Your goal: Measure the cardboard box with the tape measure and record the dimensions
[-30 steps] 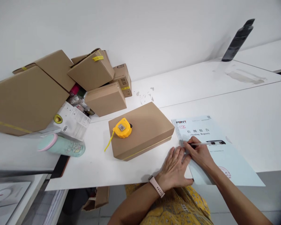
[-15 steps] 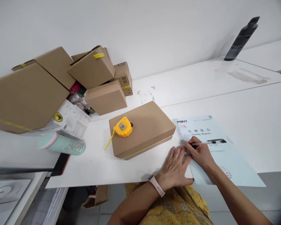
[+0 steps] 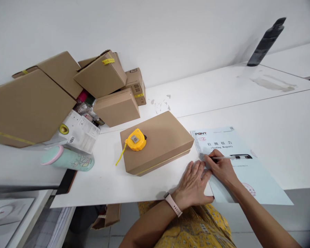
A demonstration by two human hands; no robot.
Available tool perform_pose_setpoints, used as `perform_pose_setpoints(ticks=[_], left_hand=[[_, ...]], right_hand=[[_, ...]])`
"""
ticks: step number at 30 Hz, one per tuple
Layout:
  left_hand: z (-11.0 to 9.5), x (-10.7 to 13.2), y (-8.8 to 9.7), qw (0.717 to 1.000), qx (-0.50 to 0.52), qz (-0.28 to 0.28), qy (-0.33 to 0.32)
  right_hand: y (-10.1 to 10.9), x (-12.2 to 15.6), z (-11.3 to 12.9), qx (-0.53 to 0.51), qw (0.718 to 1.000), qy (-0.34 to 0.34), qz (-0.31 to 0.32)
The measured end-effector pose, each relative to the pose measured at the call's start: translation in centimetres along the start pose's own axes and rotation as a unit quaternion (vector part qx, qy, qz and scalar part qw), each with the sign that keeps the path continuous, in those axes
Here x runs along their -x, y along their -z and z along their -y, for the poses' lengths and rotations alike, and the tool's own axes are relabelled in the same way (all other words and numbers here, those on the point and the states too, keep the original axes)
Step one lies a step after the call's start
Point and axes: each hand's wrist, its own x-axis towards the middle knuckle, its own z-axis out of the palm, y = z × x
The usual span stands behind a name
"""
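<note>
The right hand (image 3: pixel 219 167) grips a slim pen (image 3: pixel 232 157) over a pale blue report (image 3: pixel 245 172). The left hand (image 3: pixel 195 186) lies palm down beside the right, loosely spread.

On the pale blue report (image 3: pixel 244 174) at right, the far left corner reads "PONY", above a red mark ending in "A". Nearer, large characters read "检测报告", then "(Testing Report)". The red stamp (image 3: pixel 248 189), and print on the white box (image 3: pixel 84 129) and far carton (image 3: pixel 134 81) at left, cannot be read.
</note>
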Motion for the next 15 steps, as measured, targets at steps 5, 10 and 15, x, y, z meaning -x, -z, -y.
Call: perform_pose_setpoints(ticks=[5, 10, 15], left_hand=[[-0.01, -0.04, -0.11, 1.0, 0.001, 0.003, 0.001], [0.02, -0.06, -0.14, 1.0, 0.01, 0.006, 0.003], [0.01, -0.06, -0.07, 1.0, 0.009, 0.006, 0.0]], right_hand=[[-0.01, 0.05, -0.16, -0.005, 1.0, -0.005, 0.002], [-0.03, 0.04, -0.01, -0.014, 1.0, -0.009, 0.009], [0.0, 0.02, 0.2, -0.004, 1.0, -0.017, 0.007]])
